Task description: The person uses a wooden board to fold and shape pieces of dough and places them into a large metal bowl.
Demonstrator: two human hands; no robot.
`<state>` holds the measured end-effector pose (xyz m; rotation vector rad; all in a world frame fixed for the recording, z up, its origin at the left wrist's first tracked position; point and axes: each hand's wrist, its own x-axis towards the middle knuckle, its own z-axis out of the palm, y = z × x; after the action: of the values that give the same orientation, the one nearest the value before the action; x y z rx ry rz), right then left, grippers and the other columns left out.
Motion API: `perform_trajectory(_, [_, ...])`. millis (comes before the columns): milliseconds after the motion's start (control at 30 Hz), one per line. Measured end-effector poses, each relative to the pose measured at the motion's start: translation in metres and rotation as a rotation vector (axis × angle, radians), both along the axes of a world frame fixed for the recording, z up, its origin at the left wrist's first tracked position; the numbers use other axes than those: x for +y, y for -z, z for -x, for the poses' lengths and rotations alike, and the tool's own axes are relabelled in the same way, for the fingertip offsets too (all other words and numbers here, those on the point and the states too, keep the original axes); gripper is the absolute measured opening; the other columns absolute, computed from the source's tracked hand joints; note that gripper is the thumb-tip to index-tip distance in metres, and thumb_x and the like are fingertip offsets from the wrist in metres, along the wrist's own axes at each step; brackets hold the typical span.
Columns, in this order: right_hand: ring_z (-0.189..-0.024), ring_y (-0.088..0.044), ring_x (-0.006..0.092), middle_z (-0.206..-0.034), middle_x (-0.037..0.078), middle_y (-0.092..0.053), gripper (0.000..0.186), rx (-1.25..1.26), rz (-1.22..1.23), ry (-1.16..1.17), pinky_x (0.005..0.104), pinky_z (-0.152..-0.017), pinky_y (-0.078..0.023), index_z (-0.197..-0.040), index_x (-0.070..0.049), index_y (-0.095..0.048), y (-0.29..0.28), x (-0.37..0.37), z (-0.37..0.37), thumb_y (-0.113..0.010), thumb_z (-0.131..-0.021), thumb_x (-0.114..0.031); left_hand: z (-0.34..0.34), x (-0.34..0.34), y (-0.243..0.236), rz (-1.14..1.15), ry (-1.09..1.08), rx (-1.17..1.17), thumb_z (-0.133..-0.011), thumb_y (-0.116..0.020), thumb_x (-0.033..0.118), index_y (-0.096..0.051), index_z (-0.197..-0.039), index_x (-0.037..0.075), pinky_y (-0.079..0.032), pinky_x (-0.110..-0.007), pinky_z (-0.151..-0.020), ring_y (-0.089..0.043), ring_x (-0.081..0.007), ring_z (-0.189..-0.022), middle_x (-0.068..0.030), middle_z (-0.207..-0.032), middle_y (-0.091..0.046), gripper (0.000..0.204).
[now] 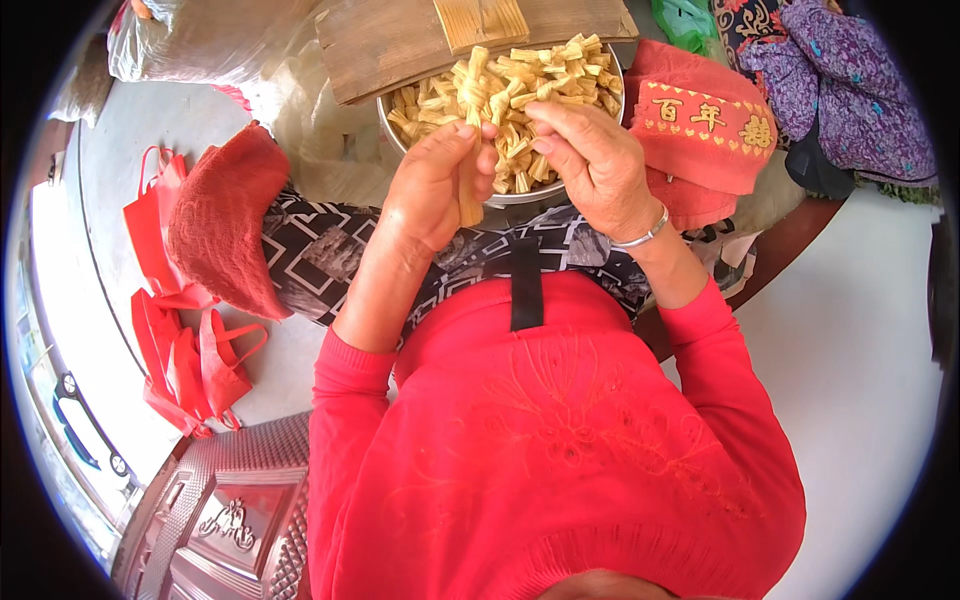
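Note:
My left hand is closed on a yellowish knotted strip that looks like a bean curd knot. Its knotted end stands up above my thumb, and a flat tail hangs below the fingers. Just to the right, my right hand is held over the bowl with thumb and forefinger apart; I see nothing between them. Beneath both hands is a round metal bowl heaped with similar yellow knots. The bowl rests by my lap, and my hands hide part of its near side.
A wooden board with a smaller wood block lies across the bowl's far rim. Red cloths cover my knees on both sides. Red bags lie on the floor at left. A purple patterned garment is at far right.

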<state>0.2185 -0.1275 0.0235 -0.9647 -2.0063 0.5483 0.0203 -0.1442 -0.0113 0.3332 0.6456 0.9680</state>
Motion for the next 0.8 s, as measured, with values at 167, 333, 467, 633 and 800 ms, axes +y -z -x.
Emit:
perform_trajectory(167, [-0.07, -0.062, 0.0263, -0.081, 0.007, -0.065, 0.045, 0.004, -0.05, -0.104, 0.0356, -0.061, -0.048, -0.117, -0.01, -0.061, 0.012, -0.008, 0.02, -0.069, -0.074, -0.001, -0.001, 0.009, -0.006, 0.022, -0.149, -0.007, -0.099, -0.044, 0.017, -0.054, -0.106, -0.001, -0.05, -0.033, -0.076, -0.06, -0.0199, -0.082, -0.0109, -0.089, -0.064, 0.022])
perform_trajectory(333, [-0.068, -0.06, 0.026, -0.082, 0.006, -0.063, 0.042, -0.07, -0.048, -0.162, 0.0335, -0.064, -0.048, -0.115, -0.008, -0.064, 0.027, -0.015, 0.031, -0.069, -0.074, 0.003, -0.012, 0.012, 0.006, 0.032, -0.172, -0.061, -0.098, -0.044, 0.015, -0.052, -0.105, -0.003, -0.051, -0.032, -0.078, -0.061, -0.0209, -0.082, -0.0133, -0.091, -0.064, 0.021])
perform_trajectory(467, [-0.067, -0.057, 0.0232, -0.08, 0.006, -0.063, 0.032, 0.054, -0.003, -0.199, 0.0303, -0.066, -0.049, -0.111, -0.007, -0.066, 0.026, -0.012, 0.039, -0.069, -0.079, -0.003, -0.012, 0.009, 0.013, -0.017, -0.191, 0.314, -0.095, -0.051, 0.014, -0.057, -0.094, -0.001, -0.049, -0.027, -0.069, -0.06, -0.0172, -0.074, -0.0098, -0.085, -0.065, 0.016])
perform_trajectory(633, [-0.066, -0.055, 0.0172, -0.091, 0.005, -0.063, 0.034, 0.222, 0.308, -0.1, 0.0272, -0.066, -0.048, -0.115, -0.004, -0.062, 0.008, -0.018, 0.035, -0.069, -0.082, -0.007, 0.002, 0.002, 0.023, -0.358, -0.171, 0.914, -0.091, -0.054, 0.014, -0.062, -0.099, -0.002, -0.049, -0.033, -0.069, -0.063, -0.0212, -0.072, -0.0107, -0.08, -0.066, 0.02])
perform_trajectory(800, [-0.09, -0.059, 0.0187, -0.107, 0.012, -0.063, 0.035, 0.153, 0.084, 0.136, 0.029, -0.078, -0.049, -0.116, -0.002, -0.061, 0.005, 0.004, 0.008, -0.067, -0.087, -0.019, -0.004, -0.009, 0.0, -0.647, -0.06, 1.49, -0.091, -0.055, 0.019, -0.062, -0.103, 0.004, -0.048, -0.042, -0.073, -0.061, -0.039, -0.086, -0.0202, -0.087, -0.064, 0.02])
